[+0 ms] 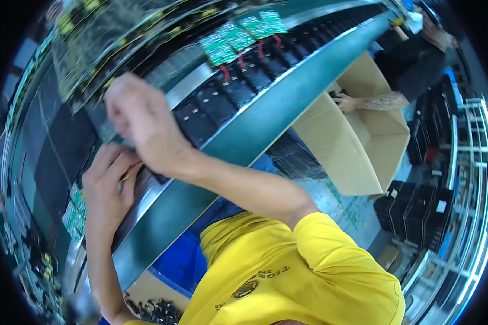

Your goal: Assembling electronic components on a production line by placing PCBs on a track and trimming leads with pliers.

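My left hand (107, 181) rests low over the near edge of the line, its fingers bent and pressed together. Whatever lies between those fingers is hidden; a dark flat part (158, 177) shows just right of them. Above and beyond it, my right hand (138, 111) is raised with the fingers curled and smeared by motion, so I cannot make out what it holds. A row of black housings (203, 111) runs away to the upper right. Green circuit boards (220, 47) with red wires lie along their far side.
Along the near side runs a green bench edge (249, 127). More green boards (74, 215) sit left of my left hand. At the right, another person's hand (348, 102) reaches into a cardboard box (336, 149). Black stacks (417, 214) stand behind; a blue bin (179, 262) is below.
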Demonstrator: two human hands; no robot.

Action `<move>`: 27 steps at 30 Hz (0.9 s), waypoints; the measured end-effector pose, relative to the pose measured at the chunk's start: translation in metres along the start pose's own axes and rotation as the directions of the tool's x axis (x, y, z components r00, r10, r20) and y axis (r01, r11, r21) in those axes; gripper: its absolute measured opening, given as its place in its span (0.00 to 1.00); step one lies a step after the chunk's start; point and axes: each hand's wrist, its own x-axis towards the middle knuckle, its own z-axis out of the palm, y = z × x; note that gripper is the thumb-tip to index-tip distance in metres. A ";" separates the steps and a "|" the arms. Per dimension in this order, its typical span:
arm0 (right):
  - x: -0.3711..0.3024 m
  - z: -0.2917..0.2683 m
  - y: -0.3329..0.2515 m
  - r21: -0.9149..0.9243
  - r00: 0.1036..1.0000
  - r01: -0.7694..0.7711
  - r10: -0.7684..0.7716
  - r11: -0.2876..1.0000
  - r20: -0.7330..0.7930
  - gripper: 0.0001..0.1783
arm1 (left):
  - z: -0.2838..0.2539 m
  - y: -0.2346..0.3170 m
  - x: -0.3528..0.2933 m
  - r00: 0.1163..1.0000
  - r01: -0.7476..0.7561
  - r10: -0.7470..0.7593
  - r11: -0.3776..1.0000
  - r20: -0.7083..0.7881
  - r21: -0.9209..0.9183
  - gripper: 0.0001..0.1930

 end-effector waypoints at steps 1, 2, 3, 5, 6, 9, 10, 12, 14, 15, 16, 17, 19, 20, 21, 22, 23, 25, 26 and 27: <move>0.000 -0.001 -0.001 0.010 1.000 -0.007 0.007 1.000 -0.005 0.12 | 0.003 0.000 0.002 0.999 0.039 -0.039 0.999 -0.019 0.018 0.08; 0.000 0.000 0.001 -0.004 1.000 0.010 -0.010 1.000 -0.015 0.12 | 0.004 0.002 0.001 1.000 0.018 -0.018 1.000 -0.020 0.008 0.08; 0.001 -0.001 0.002 -0.035 0.999 0.047 -0.047 0.998 -0.013 0.12 | 0.005 0.003 0.001 0.999 0.044 -0.044 0.999 -0.014 -0.006 0.08; 0.000 0.001 0.008 -0.073 0.994 0.106 -0.106 0.992 0.011 0.11 | 0.001 0.007 -0.005 0.992 0.122 -0.122 0.992 -0.003 -0.012 0.07; 0.001 0.000 0.010 -0.089 0.991 0.136 -0.135 0.987 0.024 0.11 | -0.001 0.009 -0.003 0.987 0.162 -0.162 0.987 0.001 -0.012 0.07; 0.001 0.000 0.008 -0.056 0.998 0.036 -0.033 0.998 0.046 0.09 | -0.004 0.018 0.000 0.980 0.192 -0.190 0.981 0.058 -0.036 0.08; 0.000 0.000 -0.008 -0.039 0.999 -0.034 0.035 0.999 0.023 0.08 | -0.006 0.020 -0.001 0.973 0.219 -0.215 0.975 0.085 -0.046 0.09; -0.010 -0.012 -0.048 -0.107 0.999 -0.018 0.023 0.994 0.041 0.12 | -0.011 0.032 0.004 0.961 0.254 -0.251 0.967 0.118 -0.018 0.11; -0.023 -0.024 -0.084 -0.393 0.967 0.241 -0.184 0.887 0.178 0.23 | -0.014 0.049 0.006 0.931 0.356 -0.351 0.934 0.098 -0.038 0.13; -0.033 -0.030 -0.095 -0.455 0.944 0.314 -0.222 0.833 0.245 0.28 | -0.013 0.049 0.003 0.936 0.348 -0.346 0.937 0.062 -0.014 0.11; -0.044 -0.038 -0.109 -0.670 0.917 0.394 -0.225 0.629 0.328 0.30 | -0.012 0.047 -0.001 0.944 0.328 -0.328 0.945 0.032 0.002 0.10; -0.056 -0.047 -0.115 -0.796 0.915 0.404 -0.193 0.450 0.355 0.25 | -0.011 0.046 -0.003 0.932 0.360 -0.361 0.932 0.026 0.027 0.10; -0.074 -0.058 -0.110 -0.874 0.912 0.409 -0.151 0.263 0.381 0.21 | -0.008 0.043 -0.006 0.936 0.350 -0.351 0.936 0.015 0.029 0.08; -0.081 -0.062 -0.107 -0.908 0.920 0.391 -0.084 0.149 0.382 0.18 | -0.006 0.043 -0.005 0.942 0.334 -0.334 0.942 0.016 0.025 0.07; -0.086 -0.064 -0.103 -0.927 0.927 0.374 -0.016 0.029 0.374 0.15 | -0.004 0.044 -0.004 0.948 0.317 -0.317 0.948 0.017 0.019 0.06; -0.087 -0.065 -0.099 -0.928 0.929 0.371 -0.015 0.038 0.371 0.15 | -0.002 0.046 0.000 0.947 0.321 -0.322 0.947 0.023 0.024 0.06; -0.087 -0.066 -0.095 -0.929 0.929 0.371 -0.018 0.023 0.370 0.15 | 0.001 0.048 0.003 0.940 0.341 -0.342 0.939 0.005 0.041 0.06; -0.089 -0.066 -0.088 -0.929 0.929 0.369 -0.022 -0.009 0.369 0.14 | 0.006 0.050 0.007 0.925 0.380 -0.379 0.922 -0.033 0.069 0.04; -0.089 -0.066 -0.086 -0.929 0.929 0.368 -0.023 -0.026 0.369 0.14 | 0.007 0.050 0.007 0.917 0.399 -0.396 0.913 -0.052 0.082 0.04; -0.089 -0.067 -0.085 -0.930 0.930 0.366 -0.020 -0.024 0.367 0.14 | 0.008 0.048 0.008 0.916 0.401 -0.399 0.912 -0.048 0.082 0.04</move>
